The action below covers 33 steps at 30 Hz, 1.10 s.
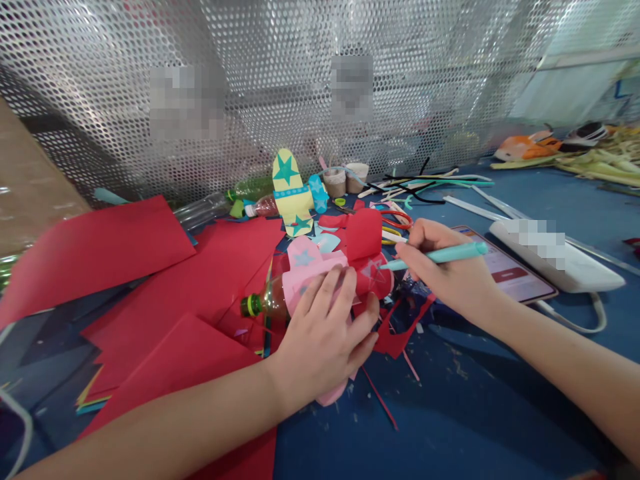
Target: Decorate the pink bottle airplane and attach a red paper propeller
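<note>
A small plastic bottle [274, 298] with a green cap lies on its side, wrapped in pink paper [303, 257] cut like wings, with red paper [364, 235] at its right end. My left hand [325, 327] rests over the wrapped bottle, fingers curved around it and holding it down. Between thumb and fingers, my right hand [440, 260] grips a light-blue marker pen [457, 253]. The pen's tip is at a star drawn [373, 270] on the red paper. Much of the bottle's body is hidden beneath my left hand.
Red paper sheets [185, 287] spread at the left. Behind stand a yellow paper plane [290, 193] with green stars and two small pots [356, 177]. Scissors [400, 220] and pipe cleaners [430, 183] lie farther back. A phone [520, 277] and a white device [557, 257] lie at right.
</note>
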### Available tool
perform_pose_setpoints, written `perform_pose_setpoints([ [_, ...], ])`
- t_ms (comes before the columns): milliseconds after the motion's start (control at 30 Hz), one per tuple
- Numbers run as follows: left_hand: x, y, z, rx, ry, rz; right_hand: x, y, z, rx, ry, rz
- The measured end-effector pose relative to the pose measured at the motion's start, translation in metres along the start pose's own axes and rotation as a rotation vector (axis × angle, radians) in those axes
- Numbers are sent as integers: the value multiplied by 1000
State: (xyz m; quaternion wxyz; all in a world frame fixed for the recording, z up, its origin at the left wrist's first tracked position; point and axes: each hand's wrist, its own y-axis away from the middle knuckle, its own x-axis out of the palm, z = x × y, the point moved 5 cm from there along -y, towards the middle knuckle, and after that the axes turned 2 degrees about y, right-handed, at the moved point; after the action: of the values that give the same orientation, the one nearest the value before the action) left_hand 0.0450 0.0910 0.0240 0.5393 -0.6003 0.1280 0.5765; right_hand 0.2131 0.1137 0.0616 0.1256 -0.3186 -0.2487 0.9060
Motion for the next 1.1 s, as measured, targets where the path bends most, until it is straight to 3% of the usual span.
perform_pose_setpoints([
  [1100, 1, 1, 0, -11, 15, 9, -1, 0, 0, 1, -12, -12],
])
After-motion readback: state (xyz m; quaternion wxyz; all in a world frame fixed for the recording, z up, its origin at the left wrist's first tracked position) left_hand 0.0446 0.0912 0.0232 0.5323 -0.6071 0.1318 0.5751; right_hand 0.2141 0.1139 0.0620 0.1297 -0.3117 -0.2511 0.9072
